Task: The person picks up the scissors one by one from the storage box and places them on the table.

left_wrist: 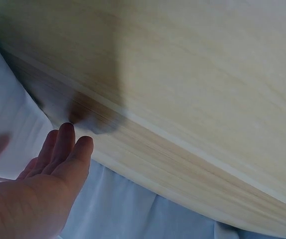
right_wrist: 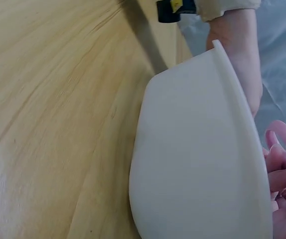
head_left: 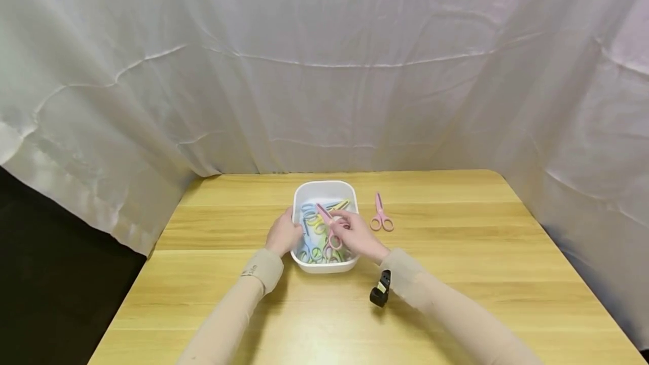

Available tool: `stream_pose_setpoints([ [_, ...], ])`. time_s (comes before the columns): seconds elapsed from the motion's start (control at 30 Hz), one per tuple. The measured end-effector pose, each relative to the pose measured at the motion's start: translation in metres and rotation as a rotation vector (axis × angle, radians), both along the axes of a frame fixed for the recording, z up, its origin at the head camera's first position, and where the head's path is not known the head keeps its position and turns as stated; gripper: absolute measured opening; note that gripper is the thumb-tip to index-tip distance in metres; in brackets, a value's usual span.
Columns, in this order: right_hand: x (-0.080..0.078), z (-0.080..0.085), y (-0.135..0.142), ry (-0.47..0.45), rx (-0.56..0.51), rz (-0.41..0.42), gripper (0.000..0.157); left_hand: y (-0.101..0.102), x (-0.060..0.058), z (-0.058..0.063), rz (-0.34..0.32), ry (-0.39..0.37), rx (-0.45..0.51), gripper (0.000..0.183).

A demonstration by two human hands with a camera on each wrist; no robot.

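A white plastic bin stands on the table, holding several pairs of blue, yellow, green and pink scissors. My left hand grips its left side, thumb at the rim; in the left wrist view a hand has long, slightly bent fingers beside the white wall. Over the bin, my right hand pinches a pair of pink scissors, blades pointing up and left. In the right wrist view, the bin's outer wall partly hides fingers and a pink scissor handle.
Another pair of pink scissors lies on the wooden table, right of the bin. A black device hangs at the right wrist. Pale curtains surround the table's back and sides.
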State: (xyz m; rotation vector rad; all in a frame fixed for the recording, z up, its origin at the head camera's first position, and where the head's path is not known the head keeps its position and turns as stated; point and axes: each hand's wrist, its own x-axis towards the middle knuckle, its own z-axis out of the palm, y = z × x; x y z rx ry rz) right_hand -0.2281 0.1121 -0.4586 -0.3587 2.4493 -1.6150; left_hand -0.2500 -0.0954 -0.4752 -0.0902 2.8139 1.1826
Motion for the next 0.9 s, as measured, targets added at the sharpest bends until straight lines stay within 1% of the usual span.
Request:
stream_pose_setpoints([
  [0.1,0.001,0.004,0.001,-0.024,-0.035,-0.004,0.047,-0.001,0.0,0.001,0.004,-0.001,-0.003,0.066],
  [0.23,0.001,0.007,0.004,-0.044,-0.101,-0.034,0.046,0.0,0.0,0.002,-0.003,0.001,-0.019,0.066],
  [0.43,0.002,0.004,0.007,-0.074,-0.188,-0.105,0.043,0.001,0.002,0.004,-0.006,-0.004,-0.022,0.065],
  [0.57,0.003,0.001,0.013,-0.094,-0.226,-0.16,0.043,0.002,0.003,0.004,-0.006,-0.007,-0.017,0.064],
  [0.8,0.003,0.002,0.027,-0.061,-0.239,-0.23,0.043,0.001,0.003,0.004,-0.001,-0.002,-0.023,0.066],
  [0.9,0.002,0.001,0.034,-0.067,-0.268,-0.239,0.043,0.001,0.003,0.004,0.0,-0.002,-0.02,0.068],
])
